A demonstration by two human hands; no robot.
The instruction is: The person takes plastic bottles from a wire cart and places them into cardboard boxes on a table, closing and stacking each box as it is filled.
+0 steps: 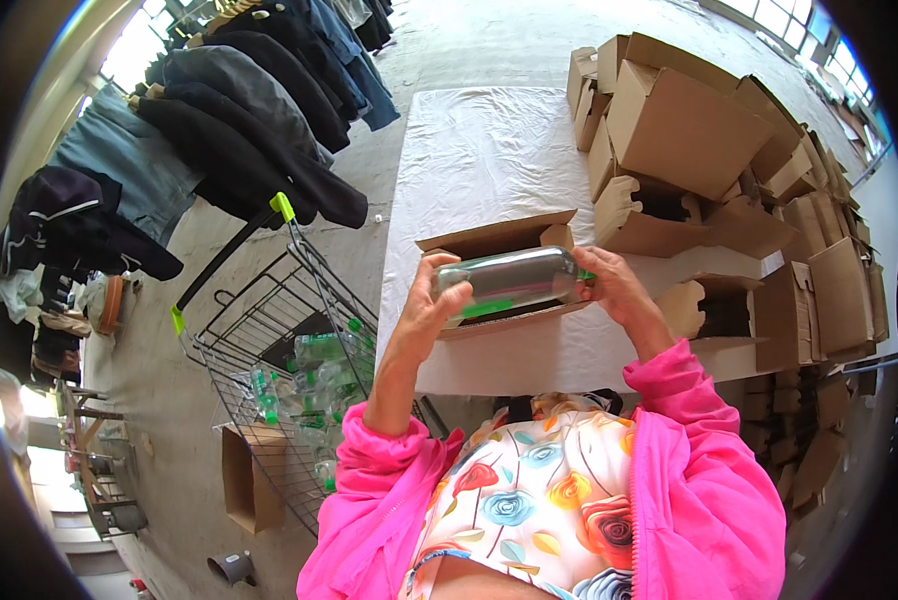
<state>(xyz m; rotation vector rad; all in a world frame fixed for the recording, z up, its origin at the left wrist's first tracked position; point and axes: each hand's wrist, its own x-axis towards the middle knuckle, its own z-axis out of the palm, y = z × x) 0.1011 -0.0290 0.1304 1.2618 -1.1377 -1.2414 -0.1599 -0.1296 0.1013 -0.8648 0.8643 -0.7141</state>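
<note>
Both my hands hold a large clear plastic bottle (524, 276) on its side, level above an open cardboard box (494, 234). My left hand (435, 294) grips the bottle's base end. At the other end, the fingers of my right hand (606, 276) are closed around the neck, where a bit of green cap shows. A green patch shows on the bottle's lower side near my left hand. The box stands on a table with a white cloth (486, 157), its flaps up, and the bottle hides most of its inside.
To my left, a wire shopping cart (254, 330) holds several plastic bottles (318, 390) with green caps. Many open cardboard boxes (689, 127) are piled along the table's right side. Clothes (246, 135) hang on a rack beyond the cart. Another carton (252, 476) rests on the floor beside it.
</note>
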